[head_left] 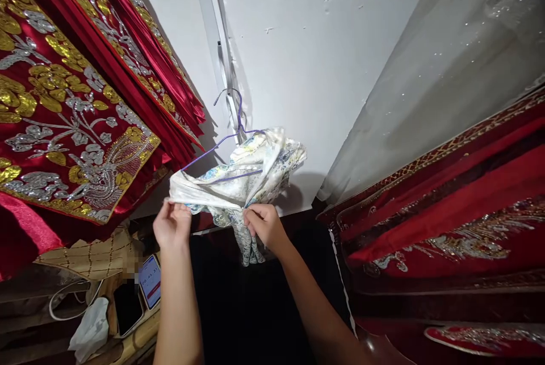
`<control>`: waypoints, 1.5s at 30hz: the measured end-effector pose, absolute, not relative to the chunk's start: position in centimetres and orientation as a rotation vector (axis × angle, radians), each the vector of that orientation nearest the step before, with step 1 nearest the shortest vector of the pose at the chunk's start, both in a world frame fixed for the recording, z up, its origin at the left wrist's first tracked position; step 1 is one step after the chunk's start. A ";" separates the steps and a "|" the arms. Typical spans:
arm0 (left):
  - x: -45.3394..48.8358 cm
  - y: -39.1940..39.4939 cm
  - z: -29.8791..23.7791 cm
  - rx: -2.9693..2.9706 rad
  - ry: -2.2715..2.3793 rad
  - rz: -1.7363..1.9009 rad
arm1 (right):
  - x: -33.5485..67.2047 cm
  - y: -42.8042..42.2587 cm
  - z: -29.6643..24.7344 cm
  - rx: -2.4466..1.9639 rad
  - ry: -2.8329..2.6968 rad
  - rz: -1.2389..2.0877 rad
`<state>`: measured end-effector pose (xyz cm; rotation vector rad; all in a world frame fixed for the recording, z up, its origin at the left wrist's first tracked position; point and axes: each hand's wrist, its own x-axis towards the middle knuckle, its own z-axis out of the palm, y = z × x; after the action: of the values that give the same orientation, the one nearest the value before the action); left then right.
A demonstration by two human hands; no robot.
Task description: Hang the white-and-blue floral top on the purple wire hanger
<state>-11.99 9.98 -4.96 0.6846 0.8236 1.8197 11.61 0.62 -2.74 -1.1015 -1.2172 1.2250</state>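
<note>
A white garment point(272, 175) with a blue and yellow floral print hangs on a thin purple wire hanger point(204, 153) in front of me. One shoulder of the cloth droops along the hanger's left arm. My left hand point(172, 223) is closed on the garment's left edge, fingers curled palm up. Near the middle of the neckline, my right hand point(264, 223) pinches the cloth where its white edges meet. Below that hand a narrow printed part dangles. The right fingertips are partly hidden by the hand itself.
Red satin garments with gold and silver embroidery point(80, 104) hang on the left. Red embroidered clothing point(447, 229) and a sheer glittery fabric point(426, 87) are on the right. Two phones point(151, 281) lie at lower left beside a white cable and a crumpled plastic bag point(91, 328).
</note>
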 end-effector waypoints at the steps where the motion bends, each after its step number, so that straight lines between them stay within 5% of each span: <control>1: -11.3 9.1 -6.6 0.719 0.918 1.822 | 11.7 0.5 -3.0 -1.112 -1.178 1.220; 8: -7.3 4.1 -11.9 1.118 1.212 1.385 | 14.7 -0.7 -4.8 -1.103 -1.093 1.205; 14: -4.6 3.2 -9.7 1.257 1.069 1.202 | 17.5 -1.6 -5.8 -1.414 -1.604 1.636; 18: -1.9 1.7 -7.1 1.127 0.825 1.171 | 18.2 -1.3 -6.7 -1.561 -1.491 1.507; 23: 0.2 -0.4 -4.3 1.246 0.724 1.113 | 17.3 -0.8 -6.2 -1.389 -1.283 1.084; 34: 0.6 -0.9 -3.7 1.535 0.879 1.033 | 15.3 -2.8 -4.1 -1.015 -1.395 1.508; 45: -8.4 0.7 -3.6 1.928 1.127 0.747 | 18.1 1.9 2.9 -1.124 -1.325 0.612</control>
<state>-8.35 0.67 -3.58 1.9277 1.1274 0.7472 18.14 1.90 2.86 -1.1240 -1.3251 0.6122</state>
